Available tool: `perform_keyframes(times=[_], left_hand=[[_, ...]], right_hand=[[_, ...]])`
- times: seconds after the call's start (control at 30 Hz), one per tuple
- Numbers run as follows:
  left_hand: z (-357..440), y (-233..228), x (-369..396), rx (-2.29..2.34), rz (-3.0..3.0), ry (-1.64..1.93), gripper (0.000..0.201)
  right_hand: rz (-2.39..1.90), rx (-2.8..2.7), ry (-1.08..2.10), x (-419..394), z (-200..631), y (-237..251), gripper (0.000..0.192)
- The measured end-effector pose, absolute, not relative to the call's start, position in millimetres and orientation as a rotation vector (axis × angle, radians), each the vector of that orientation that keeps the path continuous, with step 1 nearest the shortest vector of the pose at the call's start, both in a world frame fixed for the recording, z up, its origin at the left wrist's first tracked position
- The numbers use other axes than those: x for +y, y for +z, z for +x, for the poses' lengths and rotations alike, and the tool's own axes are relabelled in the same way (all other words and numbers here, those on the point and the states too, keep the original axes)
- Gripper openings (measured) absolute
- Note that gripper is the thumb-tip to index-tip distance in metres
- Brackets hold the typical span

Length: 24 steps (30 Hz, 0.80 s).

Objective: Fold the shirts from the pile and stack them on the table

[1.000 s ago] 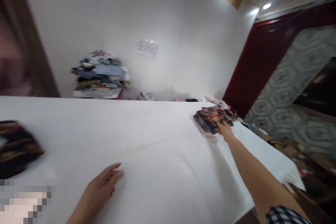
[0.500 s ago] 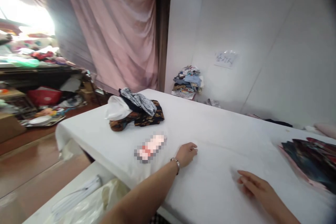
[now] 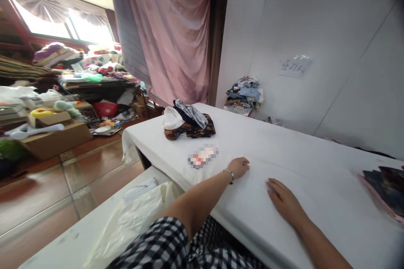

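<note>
the left hand point(image 3: 239, 167) is over the white surface point(image 3: 271, 141), its fingers bent; whether they are closed cannot be told. the right hand point(image 3: 285, 199) is near it, fingers open and stretched out. a pixelated item point(image 3: 203, 156) lies near the left hand, a heap of clothes point(image 3: 192, 121) beyond that, and folded garments point(image 3: 385, 187) at far right.

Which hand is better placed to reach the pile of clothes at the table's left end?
Probably the left hand: it is closer to the pile of clothes, and no item shows in its grasp. The right hand is farther off, with the left between it and the pile.
</note>
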<state>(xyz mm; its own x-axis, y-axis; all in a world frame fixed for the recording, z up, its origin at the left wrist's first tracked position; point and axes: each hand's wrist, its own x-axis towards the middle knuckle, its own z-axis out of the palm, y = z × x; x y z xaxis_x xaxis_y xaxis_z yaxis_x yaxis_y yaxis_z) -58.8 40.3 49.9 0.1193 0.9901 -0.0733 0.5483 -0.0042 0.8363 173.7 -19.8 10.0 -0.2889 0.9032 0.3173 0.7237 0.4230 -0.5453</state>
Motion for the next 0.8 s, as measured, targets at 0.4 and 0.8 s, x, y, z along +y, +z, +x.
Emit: perform_keyframes(times=[0.4,0.8], left_hand=[[-56.9,49.6,32.0,1.577,1.753,0.744,0.032],[-57.1,56.1,24.7,1.533,1.713,0.754,0.031]], right_hand=[[-1.37,-2.124,0.368,-20.9,174.5,13.4,0.04],[-1.4,-2.101,0.349,-20.1,176.6,4.7,0.04]])
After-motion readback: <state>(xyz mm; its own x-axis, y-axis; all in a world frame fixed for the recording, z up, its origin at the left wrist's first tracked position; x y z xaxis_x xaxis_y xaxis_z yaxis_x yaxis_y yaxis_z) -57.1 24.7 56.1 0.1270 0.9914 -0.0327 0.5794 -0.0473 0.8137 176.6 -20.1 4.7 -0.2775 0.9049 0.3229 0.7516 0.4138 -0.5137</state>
